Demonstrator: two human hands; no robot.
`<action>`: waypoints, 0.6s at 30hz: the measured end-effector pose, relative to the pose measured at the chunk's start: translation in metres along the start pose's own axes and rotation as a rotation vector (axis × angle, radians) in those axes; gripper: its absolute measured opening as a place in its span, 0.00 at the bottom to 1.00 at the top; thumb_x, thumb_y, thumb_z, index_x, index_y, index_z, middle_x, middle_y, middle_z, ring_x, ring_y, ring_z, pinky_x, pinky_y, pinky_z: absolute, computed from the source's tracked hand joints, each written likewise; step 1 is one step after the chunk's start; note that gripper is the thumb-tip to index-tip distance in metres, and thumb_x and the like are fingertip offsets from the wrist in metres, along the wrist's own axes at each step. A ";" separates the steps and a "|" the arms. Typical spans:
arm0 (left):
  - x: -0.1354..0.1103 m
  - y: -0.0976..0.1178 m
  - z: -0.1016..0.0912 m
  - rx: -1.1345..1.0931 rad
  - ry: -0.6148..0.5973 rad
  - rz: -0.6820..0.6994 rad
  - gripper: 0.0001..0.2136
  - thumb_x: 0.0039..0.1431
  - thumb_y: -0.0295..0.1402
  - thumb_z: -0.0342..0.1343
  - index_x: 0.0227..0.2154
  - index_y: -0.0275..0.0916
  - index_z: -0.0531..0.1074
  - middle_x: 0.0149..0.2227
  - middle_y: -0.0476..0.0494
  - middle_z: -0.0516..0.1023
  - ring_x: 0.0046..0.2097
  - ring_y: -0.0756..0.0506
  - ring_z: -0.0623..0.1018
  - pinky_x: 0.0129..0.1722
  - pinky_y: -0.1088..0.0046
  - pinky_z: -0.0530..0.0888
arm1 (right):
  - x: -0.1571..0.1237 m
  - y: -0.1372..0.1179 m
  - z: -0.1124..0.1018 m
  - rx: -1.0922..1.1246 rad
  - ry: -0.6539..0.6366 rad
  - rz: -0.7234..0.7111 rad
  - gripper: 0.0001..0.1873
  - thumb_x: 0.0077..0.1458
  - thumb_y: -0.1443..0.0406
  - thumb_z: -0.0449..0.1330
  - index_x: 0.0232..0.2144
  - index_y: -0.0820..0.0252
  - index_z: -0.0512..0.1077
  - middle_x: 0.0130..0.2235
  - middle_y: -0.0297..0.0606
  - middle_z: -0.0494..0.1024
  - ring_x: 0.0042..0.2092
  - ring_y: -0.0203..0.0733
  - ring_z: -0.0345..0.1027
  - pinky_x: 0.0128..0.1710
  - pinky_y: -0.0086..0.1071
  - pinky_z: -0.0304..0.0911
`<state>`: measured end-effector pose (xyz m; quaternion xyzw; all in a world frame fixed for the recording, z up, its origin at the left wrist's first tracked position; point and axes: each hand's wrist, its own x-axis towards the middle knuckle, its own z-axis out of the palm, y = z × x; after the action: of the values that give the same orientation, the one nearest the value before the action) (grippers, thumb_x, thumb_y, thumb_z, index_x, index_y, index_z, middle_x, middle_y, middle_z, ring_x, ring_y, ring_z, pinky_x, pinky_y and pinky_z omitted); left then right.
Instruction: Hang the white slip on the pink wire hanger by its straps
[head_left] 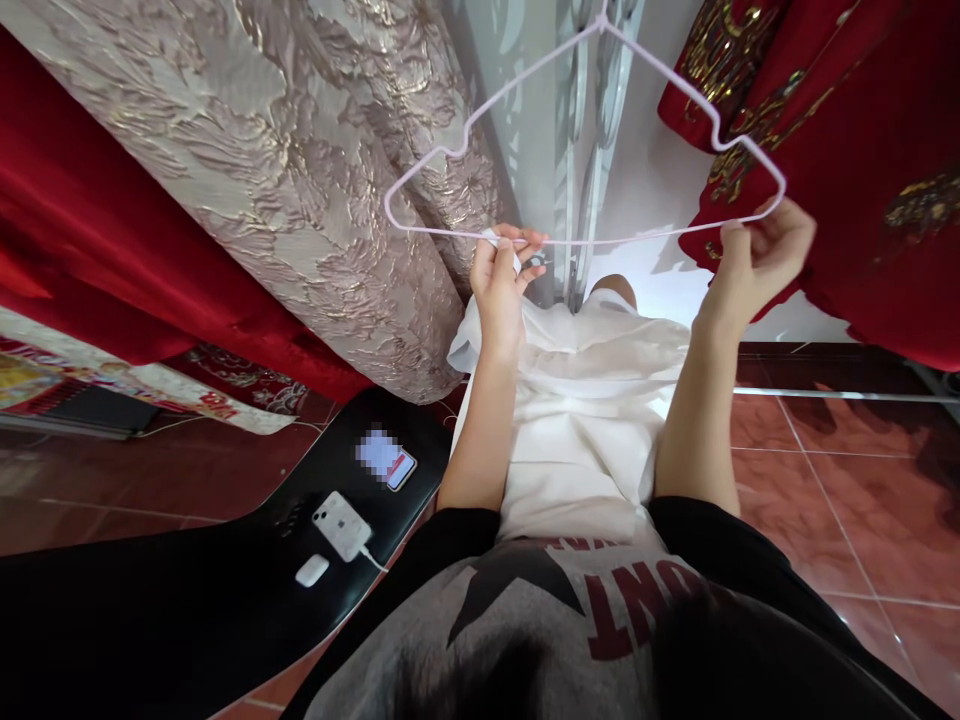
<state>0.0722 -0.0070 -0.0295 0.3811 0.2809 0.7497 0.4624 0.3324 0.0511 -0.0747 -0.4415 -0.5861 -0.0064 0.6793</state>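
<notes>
A pale pink clothes hanger (592, 242) is raised in front of me, its shoulders uppermost and its hook end cut off by the top edge. My left hand (504, 268) pinches the bottom bar left of its middle. Something small and white (516, 264) shows between those fingers, too hidden to name. At the hanger's right corner, my right hand (761, 250) is closed with thumb and fingers on the wire. No garment hangs on it. White fabric (577, 430) covers my lap below both hands.
Beige textured fabric (360, 180) and red cloth (150, 220) hang at left. A red embroidered garment (862, 180) hangs at right. On a black seat (187, 580) lie a white-backed phone (341, 525) with a cable, a lit phone (401, 468) and a white case (312, 570).
</notes>
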 end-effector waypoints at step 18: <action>0.031 0.063 -0.073 0.453 0.151 0.264 0.16 0.67 0.19 0.50 0.36 0.46 0.79 0.39 0.61 0.80 0.46 0.44 0.78 0.53 0.55 0.74 | 0.014 -0.081 0.008 0.343 0.027 0.249 0.35 0.50 0.58 0.51 0.58 0.48 0.40 0.44 0.45 0.73 0.28 0.39 0.59 0.29 0.41 0.57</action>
<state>-0.0275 -0.0101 -0.0116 0.4513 0.4230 0.7478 0.2413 0.2882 0.0140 -0.0162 -0.3884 -0.5105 0.1716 0.7477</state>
